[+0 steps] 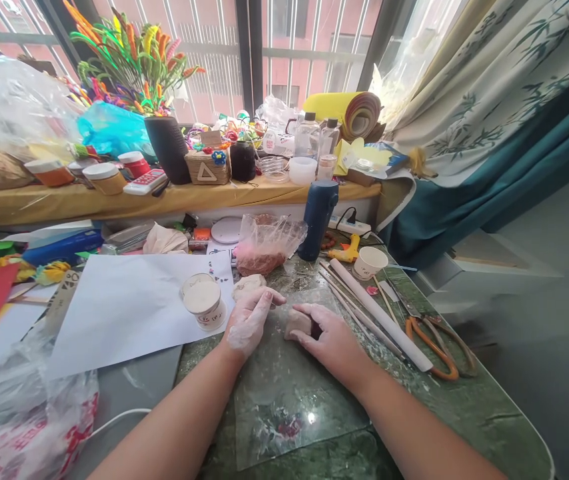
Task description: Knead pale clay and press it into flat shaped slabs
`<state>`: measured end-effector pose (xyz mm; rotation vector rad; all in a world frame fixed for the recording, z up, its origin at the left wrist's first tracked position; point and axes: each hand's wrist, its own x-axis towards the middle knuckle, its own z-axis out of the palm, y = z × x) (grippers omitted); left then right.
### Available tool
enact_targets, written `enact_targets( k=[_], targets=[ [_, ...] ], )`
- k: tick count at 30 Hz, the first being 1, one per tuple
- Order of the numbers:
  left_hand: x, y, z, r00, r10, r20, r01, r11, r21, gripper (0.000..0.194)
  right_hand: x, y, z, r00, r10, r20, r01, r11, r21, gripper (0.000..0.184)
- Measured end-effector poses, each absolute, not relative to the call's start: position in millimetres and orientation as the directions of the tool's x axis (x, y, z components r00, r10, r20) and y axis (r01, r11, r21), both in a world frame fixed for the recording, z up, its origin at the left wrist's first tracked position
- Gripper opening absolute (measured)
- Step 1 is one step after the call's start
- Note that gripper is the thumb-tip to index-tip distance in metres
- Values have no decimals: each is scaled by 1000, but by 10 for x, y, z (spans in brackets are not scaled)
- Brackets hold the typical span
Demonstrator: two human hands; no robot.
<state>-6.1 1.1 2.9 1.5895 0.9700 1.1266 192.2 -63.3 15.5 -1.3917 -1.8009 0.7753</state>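
Observation:
Pale, whitish residue coats both of my hands. My right hand [333, 339] curls its thumb and fingers around a small off-white lump of clay [297, 324], which rests on a clear plastic sheet [299, 400]. To the left of that lump, my left hand [253, 321] is held with its fingers stretched out and nothing visible in it. Just behind the left hand lies a larger pale clay piece [248, 285]. A paper cup [204, 308] filled with pale material stands left of it on white paper [119, 307].
A white rolling tube [379, 313], thin wooden sticks [347, 303], orange-handled scissors [434, 340] and a second paper cup [370, 263] lie to the right. Behind my hands are a bag of reddish-brown material [264, 250] and a dark blue bottle [317, 220].

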Motion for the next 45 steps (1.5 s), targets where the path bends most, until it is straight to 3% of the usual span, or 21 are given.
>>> enact_targets(
  k=[2, 6, 10, 13, 19, 23, 26, 28, 30, 32, 37, 41, 43, 45],
  targets=[
    [-57, 22, -2, 265, 937, 227, 71, -254, 965, 46, 1915, -640, 158, -172, 966, 193, 543, 257, -799, 35],
    [-53, 23, -9, 268, 935, 233, 109, -270, 957, 51, 1902, -669, 159, 2, 939, 345, 512, 296, -807, 26],
    [-56, 37, -27, 245, 940, 237, 110, -270, 957, 57, 1877, -662, 151, -65, 961, 269, 522, 263, -812, 24],
    [-54, 46, -45, 233, 944, 234, 109, -265, 958, 58, 1873, -651, 144, 13, 956, 293, 536, 241, -809, 25],
    [-56, 32, -15, 239, 942, 235, 112, -267, 957, 56, 1854, -617, 127, -94, 962, 258, 558, 265, -786, 24],
    [-72, 12, 53, 275, 938, 211, 164, -262, 951, 46, 1818, -601, 125, -172, 974, 146, 617, 222, -755, 32],
    [-71, -1, 96, 287, 939, 187, 201, -250, 947, 41, 1859, -622, 162, -167, 972, 163, 605, 232, -762, 27],
    [-63, -5, 107, 278, 943, 184, 214, -248, 945, 42, 1933, -622, 181, -79, 969, 233, 550, 237, -801, 20],
    [-54, -5, 103, 268, 946, 180, 225, -243, 944, 44, 2018, -585, 173, 136, 945, 298, 509, 192, -839, 22],
    [-51, -2, 87, 258, 950, 177, 224, -237, 945, 44, 2071, -515, 142, 263, 921, 286, 507, 120, -853, 24],
    [-61, 9, 50, 238, 951, 200, 222, -253, 942, 45, 1907, -451, 109, 13, 985, 175, 698, 116, -706, 9],
    [-60, 9, 67, 240, 950, 198, 223, -252, 942, 45, 1746, -559, 142, -224, 957, 185, 755, 291, -588, 18],
    [-57, 8, 76, 237, 952, 191, 227, -246, 942, 44, 1782, -560, 140, -171, 965, 200, 785, 256, -564, 21],
    [-55, 9, 77, 237, 953, 187, 236, -243, 941, 44, 1853, -518, 127, -2, 976, 217, 814, 127, -566, 17]
  ],
)
